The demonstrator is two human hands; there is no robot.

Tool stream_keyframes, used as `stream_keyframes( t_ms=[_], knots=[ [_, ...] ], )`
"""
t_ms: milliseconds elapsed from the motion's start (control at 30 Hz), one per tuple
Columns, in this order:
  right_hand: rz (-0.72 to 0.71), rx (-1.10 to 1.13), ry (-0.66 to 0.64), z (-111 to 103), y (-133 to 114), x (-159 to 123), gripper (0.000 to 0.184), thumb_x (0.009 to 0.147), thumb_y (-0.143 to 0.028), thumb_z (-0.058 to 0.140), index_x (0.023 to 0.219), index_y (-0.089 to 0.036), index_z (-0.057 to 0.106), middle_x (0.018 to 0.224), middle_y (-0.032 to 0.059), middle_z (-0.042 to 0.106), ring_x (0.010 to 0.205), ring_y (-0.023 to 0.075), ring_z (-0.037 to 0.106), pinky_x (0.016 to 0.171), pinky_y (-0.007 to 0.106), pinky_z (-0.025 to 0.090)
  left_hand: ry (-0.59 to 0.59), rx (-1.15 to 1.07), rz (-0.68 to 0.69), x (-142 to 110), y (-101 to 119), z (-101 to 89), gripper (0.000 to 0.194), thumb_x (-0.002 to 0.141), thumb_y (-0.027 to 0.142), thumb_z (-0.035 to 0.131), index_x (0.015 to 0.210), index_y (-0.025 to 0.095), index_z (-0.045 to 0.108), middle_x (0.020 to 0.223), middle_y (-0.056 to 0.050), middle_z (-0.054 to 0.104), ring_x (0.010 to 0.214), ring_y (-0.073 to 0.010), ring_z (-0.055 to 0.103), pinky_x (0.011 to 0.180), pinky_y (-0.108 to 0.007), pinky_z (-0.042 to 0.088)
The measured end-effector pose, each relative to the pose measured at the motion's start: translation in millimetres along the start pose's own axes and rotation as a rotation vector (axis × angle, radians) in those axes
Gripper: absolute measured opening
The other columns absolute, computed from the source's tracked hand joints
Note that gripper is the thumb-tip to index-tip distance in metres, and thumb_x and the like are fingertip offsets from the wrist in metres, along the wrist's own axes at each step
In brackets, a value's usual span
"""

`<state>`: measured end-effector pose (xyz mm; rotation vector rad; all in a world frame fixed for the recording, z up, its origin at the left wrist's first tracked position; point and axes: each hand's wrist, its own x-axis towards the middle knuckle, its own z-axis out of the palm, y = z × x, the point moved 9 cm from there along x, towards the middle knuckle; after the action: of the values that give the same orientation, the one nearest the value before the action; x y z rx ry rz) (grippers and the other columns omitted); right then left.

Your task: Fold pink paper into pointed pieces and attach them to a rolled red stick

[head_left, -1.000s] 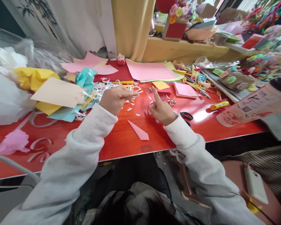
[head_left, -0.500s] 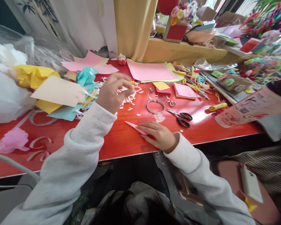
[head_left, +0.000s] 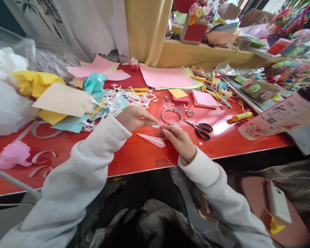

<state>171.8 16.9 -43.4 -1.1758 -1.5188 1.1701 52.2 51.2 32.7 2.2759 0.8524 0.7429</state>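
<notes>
My left hand (head_left: 137, 118) is closed in a pinch above the red table (head_left: 136, 155), fingertips pointing right. A bit of orange shows at its fingers; what they hold is hidden. My right hand (head_left: 179, 140) comes from the other side, thumb and fingers pinched close to the left fingertips. Between the two sits a small white piece (head_left: 155, 126); I cannot tell whether it is held or lying on the table. Just below lies a narrow folded pink paper (head_left: 152, 139) with a pale strip along it, its wide end beside my right fingers.
Black-handled scissors (head_left: 203, 131) and a clear ring-shaped roll (head_left: 172, 116) lie to the right. White paper shreds (head_left: 134, 98) and coloured sheets (head_left: 165, 77) spread behind. A yellow glue-stick-like tube (head_left: 241, 116) and a tilted pink cup (head_left: 279, 113) stand farther right.
My left hand has come down and right, towards my right hand. My right hand has lifted its fingers off the folded pink paper, which now shows more fully.
</notes>
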Motion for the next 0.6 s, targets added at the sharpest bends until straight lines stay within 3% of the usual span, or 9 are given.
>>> stream_keyframes(
  t_ms=[100,200,367,500,600],
  knots=[
    [-0.067,-0.025,0.082,-9,-12,0,0.030,0.076,-0.041,0.058,0.094,-0.017,0.061,0.091,0.0063,0.066,0.083,0.0139,0.061,0.078,0.030,0.049,-0.054,-0.048,-0.056,0,-6,9.3,0.022,0.074,0.024,0.059,0.094,0.021,0.070,0.076,-0.001,0.070,0.072,-0.0118,0.060,0.073,-0.025,0.046],
    [-0.089,0.022,0.042,-6,-19,1,0.025,0.071,-0.040,0.064,0.081,-0.017,0.062,0.076,0.0027,0.064,0.068,0.0110,0.057,0.065,0.026,0.047,-0.094,-0.034,-0.105,0,-9,18.1,0.032,0.072,0.025,0.061,0.104,0.021,0.066,0.077,0.000,0.071,0.073,-0.0121,0.062,0.074,-0.025,0.047],
    [-0.051,0.012,-0.010,-1,-16,2,0.027,0.068,-0.042,0.065,0.067,-0.016,0.059,0.059,-0.0010,0.055,0.055,0.0084,0.047,0.055,0.025,0.040,-0.122,-0.047,-0.204,2,-13,27.4,0.023,0.071,0.023,0.062,0.092,0.018,0.069,0.083,-0.001,0.071,0.081,-0.0134,0.064,0.078,-0.024,0.048],
    [-0.046,-0.052,0.031,-6,-12,2,0.028,0.070,-0.043,0.063,0.068,-0.015,0.058,0.058,-0.0011,0.053,0.056,0.0088,0.046,0.057,0.025,0.039,-0.044,0.012,-0.258,1,-22,18.9,0.017,0.072,0.026,0.060,0.085,0.019,0.069,0.082,-0.001,0.071,0.080,-0.0144,0.064,0.078,-0.027,0.048],
    [-0.036,-0.100,0.073,-12,-8,2,0.030,0.070,-0.044,0.062,0.065,-0.015,0.056,0.058,-0.0014,0.051,0.056,0.0087,0.044,0.058,0.026,0.038,0.077,0.224,-0.267,-1,-30,4.8,0.018,0.076,0.025,0.056,0.089,0.019,0.067,0.090,-0.003,0.069,0.084,-0.0153,0.061,0.082,-0.031,0.044]
  ],
)
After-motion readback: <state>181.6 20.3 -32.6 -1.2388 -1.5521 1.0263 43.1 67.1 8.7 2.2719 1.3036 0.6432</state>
